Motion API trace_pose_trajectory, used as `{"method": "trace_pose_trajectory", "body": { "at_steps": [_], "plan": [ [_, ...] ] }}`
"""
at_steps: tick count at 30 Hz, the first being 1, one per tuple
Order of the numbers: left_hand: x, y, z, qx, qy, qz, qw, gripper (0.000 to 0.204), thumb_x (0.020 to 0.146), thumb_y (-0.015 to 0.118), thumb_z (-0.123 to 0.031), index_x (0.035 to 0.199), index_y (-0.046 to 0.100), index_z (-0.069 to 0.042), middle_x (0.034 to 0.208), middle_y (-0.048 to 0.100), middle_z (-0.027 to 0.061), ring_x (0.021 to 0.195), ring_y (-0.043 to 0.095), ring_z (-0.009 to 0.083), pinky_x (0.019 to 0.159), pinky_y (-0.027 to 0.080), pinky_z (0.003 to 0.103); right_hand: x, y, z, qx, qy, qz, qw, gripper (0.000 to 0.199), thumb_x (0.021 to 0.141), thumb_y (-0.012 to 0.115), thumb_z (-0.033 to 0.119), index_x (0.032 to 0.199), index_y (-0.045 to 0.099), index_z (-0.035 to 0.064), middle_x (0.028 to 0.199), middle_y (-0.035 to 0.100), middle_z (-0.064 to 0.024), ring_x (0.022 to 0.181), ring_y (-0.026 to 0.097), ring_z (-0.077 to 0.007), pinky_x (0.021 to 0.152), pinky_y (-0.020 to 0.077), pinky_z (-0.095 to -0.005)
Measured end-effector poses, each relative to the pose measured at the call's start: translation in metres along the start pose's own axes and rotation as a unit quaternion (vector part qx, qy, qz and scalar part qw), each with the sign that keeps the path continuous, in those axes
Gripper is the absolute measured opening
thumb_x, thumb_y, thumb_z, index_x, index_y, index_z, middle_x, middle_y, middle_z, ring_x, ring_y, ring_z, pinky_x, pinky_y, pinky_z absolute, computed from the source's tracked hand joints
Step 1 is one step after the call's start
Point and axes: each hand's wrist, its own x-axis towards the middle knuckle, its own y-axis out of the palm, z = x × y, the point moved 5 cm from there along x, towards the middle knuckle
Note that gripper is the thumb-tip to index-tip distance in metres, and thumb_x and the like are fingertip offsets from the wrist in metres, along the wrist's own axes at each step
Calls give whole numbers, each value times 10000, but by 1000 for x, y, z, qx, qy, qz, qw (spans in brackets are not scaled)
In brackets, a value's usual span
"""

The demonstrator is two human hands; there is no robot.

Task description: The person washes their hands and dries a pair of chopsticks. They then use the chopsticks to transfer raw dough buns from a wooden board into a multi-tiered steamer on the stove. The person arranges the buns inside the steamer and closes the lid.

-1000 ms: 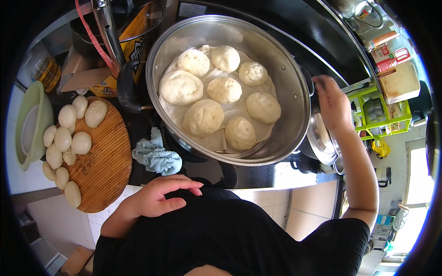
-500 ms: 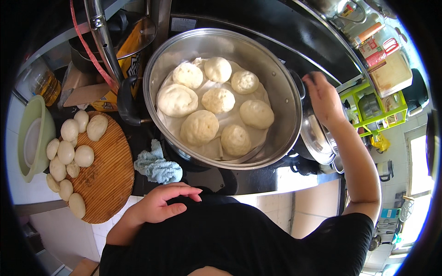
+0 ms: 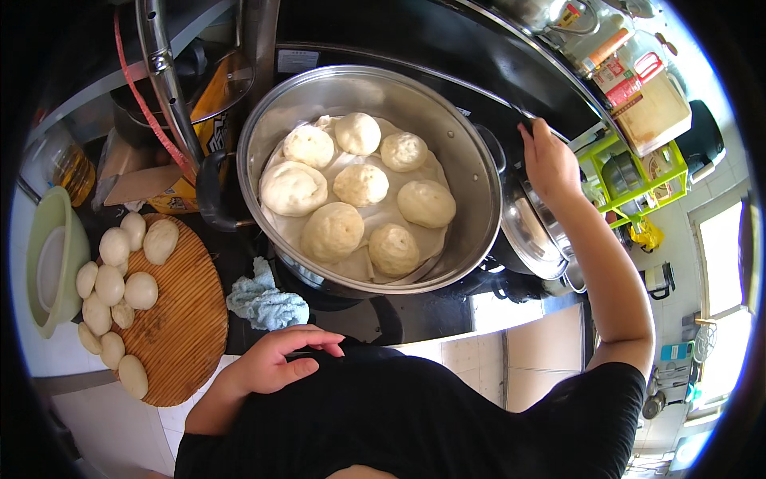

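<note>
A large steel pot [image 3: 471, 239] stands in front of me, lined with pale cloth [image 3: 363, 209]. Several round white dough buns [image 3: 361, 185] sit apart on the cloth. My right hand [image 3: 552, 164] is beyond the pot's right side handle [image 3: 493, 148], above a shiny steel lid [image 3: 533, 235]. Its fingers are curled closed around something dark that I cannot make out. My left hand [image 3: 279, 359] hovers before my body, open, thumb and fingers apart and holding nothing. Nearest to it is a crumpled light blue cloth [image 3: 267, 299] on the black counter.
At the left, a round wooden board [image 3: 187, 319] bears several smaller dough pieces [image 3: 112, 283]. Beside it stands a pale green basin [image 3: 72, 247]. A steel pipe with a red cord [image 3: 132, 96] rises near the pot's left handle. A green rack [image 3: 638, 180] is at the right.
The view has shifted slightly, so the pot and board appear lower and further left. My right hand's fingers now reach a little further toward the back; my left hand keeps its pose.
</note>
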Motion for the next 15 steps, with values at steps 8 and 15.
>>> {"method": "trace_pose_trajectory", "body": {
  "at_steps": [8,15],
  "plan": [
    [-7,-1,-4,19,7,-9,1000,378,838,525,-115,1192,477,7,1016,581,104,944,546,197,859,408,306,-24,-19,-2,-3,3,82,997,229,808,450,105,1024,525,119,790,614,-152,742,613,-322,628,487,-415],
    [-6,1,-4,8,14,-5,1000,378,847,525,-141,1184,477,22,999,582,111,936,547,202,850,410,303,-43,-48,-5,27,25,3,999,227,788,474,102,999,544,151,786,629,-92,729,624,-282,615,504,-365]
  ]
}}
